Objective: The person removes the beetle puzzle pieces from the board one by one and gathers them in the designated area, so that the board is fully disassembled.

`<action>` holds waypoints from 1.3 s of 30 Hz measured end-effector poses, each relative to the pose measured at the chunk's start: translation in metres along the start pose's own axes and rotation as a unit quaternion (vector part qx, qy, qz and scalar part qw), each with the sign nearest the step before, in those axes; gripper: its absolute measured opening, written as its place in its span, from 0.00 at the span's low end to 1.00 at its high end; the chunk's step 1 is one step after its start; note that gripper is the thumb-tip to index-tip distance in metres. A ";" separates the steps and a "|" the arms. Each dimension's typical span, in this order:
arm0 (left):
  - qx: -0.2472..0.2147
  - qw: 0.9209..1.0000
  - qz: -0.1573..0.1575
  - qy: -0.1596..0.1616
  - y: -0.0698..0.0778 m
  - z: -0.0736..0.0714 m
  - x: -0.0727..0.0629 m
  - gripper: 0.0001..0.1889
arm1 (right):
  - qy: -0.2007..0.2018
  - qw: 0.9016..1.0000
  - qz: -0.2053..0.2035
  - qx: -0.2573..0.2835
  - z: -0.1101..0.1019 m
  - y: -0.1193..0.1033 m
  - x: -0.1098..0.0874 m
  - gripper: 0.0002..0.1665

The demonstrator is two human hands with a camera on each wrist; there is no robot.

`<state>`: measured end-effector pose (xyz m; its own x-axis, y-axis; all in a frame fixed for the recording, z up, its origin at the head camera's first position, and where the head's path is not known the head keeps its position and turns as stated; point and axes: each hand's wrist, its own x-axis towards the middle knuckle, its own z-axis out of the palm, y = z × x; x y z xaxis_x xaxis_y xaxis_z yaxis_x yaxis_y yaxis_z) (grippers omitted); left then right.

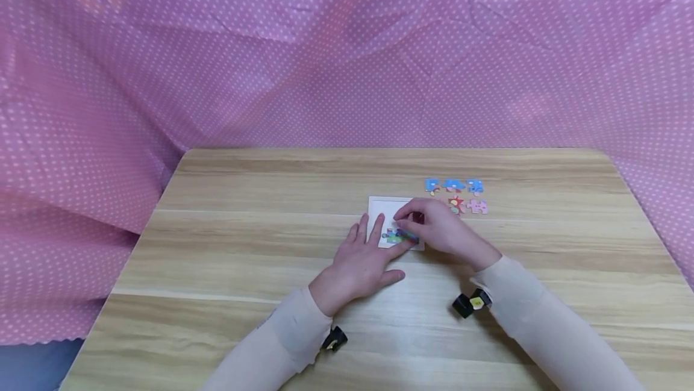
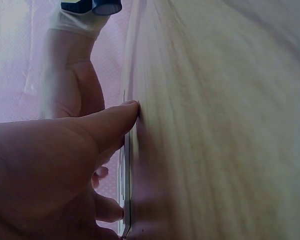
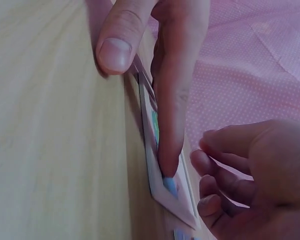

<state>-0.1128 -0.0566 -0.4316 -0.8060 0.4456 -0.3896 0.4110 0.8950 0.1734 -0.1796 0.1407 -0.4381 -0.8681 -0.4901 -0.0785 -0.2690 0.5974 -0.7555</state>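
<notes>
A shallow white puzzle tray lies on the table with a few joined puzzle pieces, green and blue, along its near side. My left hand rests across the tray's near-left part, fingers spread and thumb out over the table. In the right wrist view, one left fingertip presses on a blue piece. Over the tray's right part is my right hand, fingers bent and the index finger and thumb close together. Whether a piece sits between those fingertips is hidden.
Several loose puzzle pieces lie in two rows right of and beyond the tray, among them a blue one, a red one and a pink one. The wooden table meets a pink dotted cloth at its far edge.
</notes>
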 end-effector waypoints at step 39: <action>0.028 1.000 0.001 -0.010 0.002 0.000 0.003 0.31 | -0.070 0.996 0.056 0.009 0.006 -0.007 0.014 0.06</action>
<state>-0.1143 -0.0540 -0.4324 -0.7962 0.4470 -0.4078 0.4364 0.8911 0.1245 -0.1877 0.1259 -0.4381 -0.8253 -0.5060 -0.2509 -0.1659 0.6419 -0.7487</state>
